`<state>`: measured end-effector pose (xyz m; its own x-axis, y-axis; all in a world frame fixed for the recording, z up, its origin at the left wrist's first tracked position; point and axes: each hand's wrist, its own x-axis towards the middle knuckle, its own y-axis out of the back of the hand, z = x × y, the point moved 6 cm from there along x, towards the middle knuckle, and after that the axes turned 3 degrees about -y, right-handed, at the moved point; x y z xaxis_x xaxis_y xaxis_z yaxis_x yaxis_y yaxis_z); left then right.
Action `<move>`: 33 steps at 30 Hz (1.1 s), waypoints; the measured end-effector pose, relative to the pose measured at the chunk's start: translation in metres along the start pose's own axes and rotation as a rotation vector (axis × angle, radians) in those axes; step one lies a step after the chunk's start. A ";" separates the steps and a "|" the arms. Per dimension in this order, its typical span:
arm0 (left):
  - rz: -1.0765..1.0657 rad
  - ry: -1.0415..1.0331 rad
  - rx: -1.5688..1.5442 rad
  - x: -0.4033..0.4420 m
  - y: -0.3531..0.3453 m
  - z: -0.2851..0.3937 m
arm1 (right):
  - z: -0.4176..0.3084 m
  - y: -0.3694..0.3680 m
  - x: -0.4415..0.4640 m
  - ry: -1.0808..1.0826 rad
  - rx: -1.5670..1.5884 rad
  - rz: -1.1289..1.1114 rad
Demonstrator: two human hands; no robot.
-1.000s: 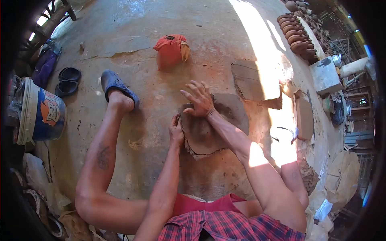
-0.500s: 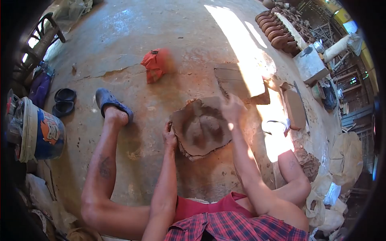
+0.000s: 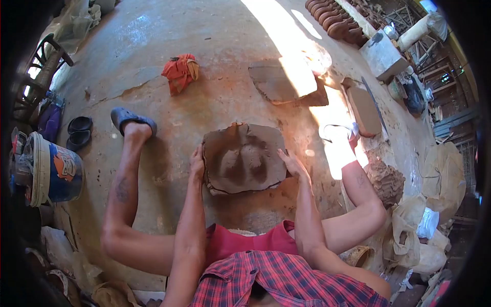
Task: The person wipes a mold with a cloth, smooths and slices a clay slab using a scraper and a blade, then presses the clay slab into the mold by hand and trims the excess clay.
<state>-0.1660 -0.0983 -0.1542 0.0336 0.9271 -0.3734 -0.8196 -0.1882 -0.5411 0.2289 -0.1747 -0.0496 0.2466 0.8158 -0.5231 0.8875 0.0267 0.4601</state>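
A thick grey-brown clay slab (image 3: 244, 158) with ragged edges and two raised mounds inside a hollow lies between my legs. My left hand (image 3: 197, 162) grips its left edge, fingers along the side. On the opposite edge is my right hand (image 3: 293, 165), its thumb and fingers against the slab's right side. Beyond the slab sits a crumpled orange-red cloth bundle (image 3: 179, 74), touched by neither hand.
A flat clay sheet (image 3: 279, 82) lies farther off, partly sunlit. On the right are a clay block (image 3: 363, 110), a lumpy clay heap (image 3: 383, 181) and a white box (image 3: 382, 53). A bucket (image 3: 59, 169) and black sandals (image 3: 79, 133) are on the left.
My right hand has moved from over the slab to its right edge. The slab has turned and now lies squarer to me. The view has shifted, so the bundle appears farther left.
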 end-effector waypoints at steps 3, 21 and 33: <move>-0.096 0.149 -0.139 -0.072 -0.042 0.043 | 0.010 0.010 -0.005 0.228 -0.089 0.134; 0.312 -0.097 1.268 -0.099 -0.057 0.080 | -0.201 -0.154 0.035 0.512 -1.061 -0.165; 0.137 -0.219 1.445 -0.061 -0.081 0.105 | -0.204 -0.156 0.023 0.509 -0.910 0.043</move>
<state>-0.1619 -0.1058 -0.0091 -0.0671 0.9835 -0.1678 -0.6613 0.0821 0.7456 0.0162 -0.0421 0.0133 -0.1093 0.9678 -0.2266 0.2006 0.2447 0.9486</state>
